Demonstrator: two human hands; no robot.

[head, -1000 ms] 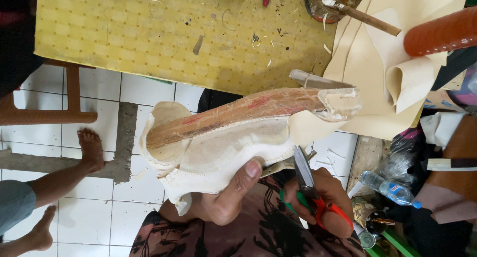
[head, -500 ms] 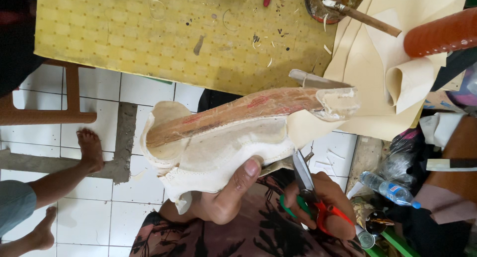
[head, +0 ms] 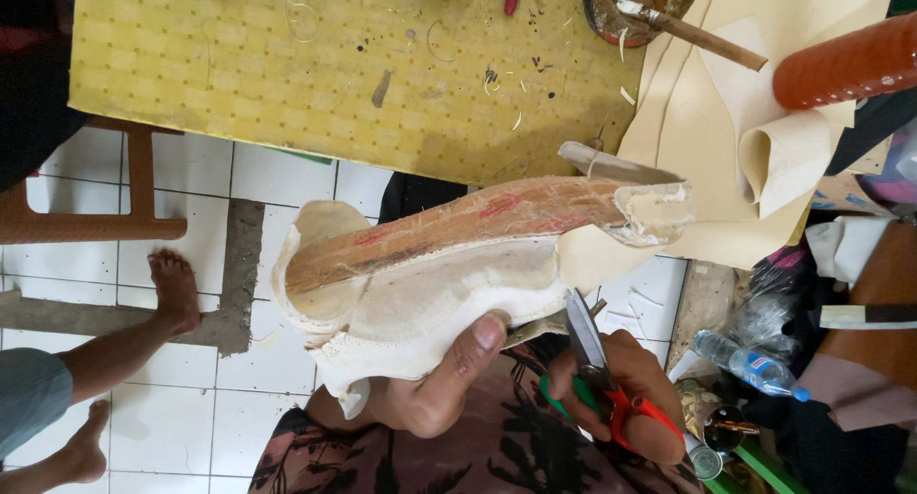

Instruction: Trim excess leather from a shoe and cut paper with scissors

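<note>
My left hand (head: 435, 384) grips a cream shoe upper pulled over a shoe last (head: 449, 260), sole side up, with a brown insole board along its top; my thumb presses on the cream leather. My right hand (head: 621, 389) holds a pair of scissors (head: 590, 346) with red and green handles. The blades point up at the lower edge of the leather near the heel end. The shoe hangs in the air in front of a yellow table (head: 287, 74).
On the yellow table lie cream leather sheets (head: 726, 140), a glue pot with a brush (head: 640, 7) and an orange roll (head: 845, 69). Another person's bare feet (head: 177, 289) rest on the white tiled floor at left. A plastic bottle (head: 750, 365) and clutter lie at right.
My right hand has shifted the scissors slightly along the leather's lower edge. The shoe and my left hand stay almost still.
</note>
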